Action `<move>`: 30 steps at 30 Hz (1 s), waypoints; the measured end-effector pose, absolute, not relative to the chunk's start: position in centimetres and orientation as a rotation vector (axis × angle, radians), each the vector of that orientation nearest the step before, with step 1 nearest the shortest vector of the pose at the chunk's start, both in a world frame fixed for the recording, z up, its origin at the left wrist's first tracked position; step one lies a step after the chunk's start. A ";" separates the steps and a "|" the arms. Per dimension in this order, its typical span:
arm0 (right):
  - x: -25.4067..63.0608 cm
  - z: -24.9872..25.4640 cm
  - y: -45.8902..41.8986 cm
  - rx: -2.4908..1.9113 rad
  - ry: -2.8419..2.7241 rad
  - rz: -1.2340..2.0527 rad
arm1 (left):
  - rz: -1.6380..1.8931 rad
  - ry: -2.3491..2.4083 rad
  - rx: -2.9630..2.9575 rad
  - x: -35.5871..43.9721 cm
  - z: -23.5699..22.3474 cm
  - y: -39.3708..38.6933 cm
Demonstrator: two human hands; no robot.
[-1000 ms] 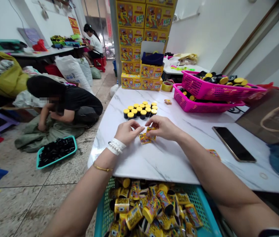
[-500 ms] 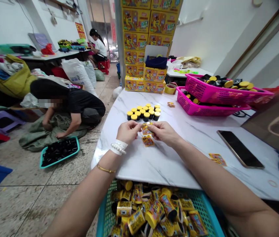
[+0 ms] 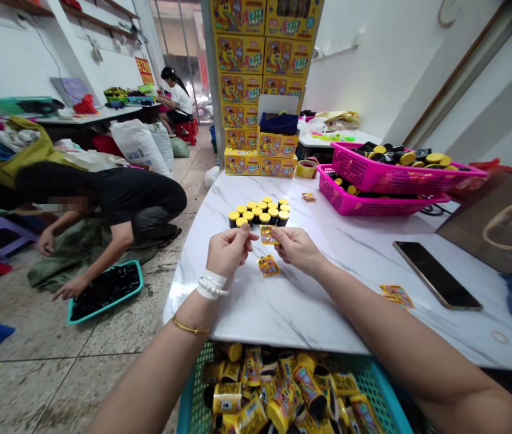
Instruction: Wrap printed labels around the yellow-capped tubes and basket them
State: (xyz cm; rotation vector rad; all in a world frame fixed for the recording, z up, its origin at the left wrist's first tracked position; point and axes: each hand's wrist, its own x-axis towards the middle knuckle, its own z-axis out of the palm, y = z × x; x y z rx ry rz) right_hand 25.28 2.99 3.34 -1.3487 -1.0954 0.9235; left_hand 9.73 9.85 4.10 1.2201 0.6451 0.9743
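My right hand (image 3: 298,248) pinches a small yellow printed plastic sleeve (image 3: 267,235) between thumb and fingers, above the white marbled table. Close to its left, my left hand (image 3: 228,252) has thumb and fingertips pressed together, apart from the sleeve. Whether anything is in that pinch is too small to tell. Another printed sleeve (image 3: 268,265) lies flat on the table below and between the hands. Just beyond the hands stands a cluster of small black tubs with yellow lids (image 3: 262,212), upright and close together.
A turquoise basket (image 3: 376,386) of wrapped tubs sits below the table edge. Rightward lie more sleeves (image 3: 397,295), a phone (image 3: 436,274) and stacked pink baskets (image 3: 382,206). Yellow boxes (image 3: 240,55) stand behind. A crouching person (image 3: 140,193) reaches to a tray (image 3: 135,292) of black pieces.
My hands have parted slightly, and the left no longer touches the held sleeve. The lower sleeve now lies separate on the table. The crouching person's hand has moved to the tray.
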 end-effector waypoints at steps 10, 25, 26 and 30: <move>25.3 2.9 3.0 -1.392 -1.239 0.767 | 0.990 0.666 1.238 9.7 4.1 9.7; 25.9 1.6 3.2 -1.533 -1.391 0.426 | 1.198 0.786 1.551 9.5 3.7 9.7; 25.8 1.6 3.2 -1.527 -1.405 0.433 | 1.158 0.768 1.568 9.5 3.7 9.7; 25.5 1.5 3.1 -1.522 -1.434 0.454 | 1.095 0.741 1.595 9.6 3.5 9.8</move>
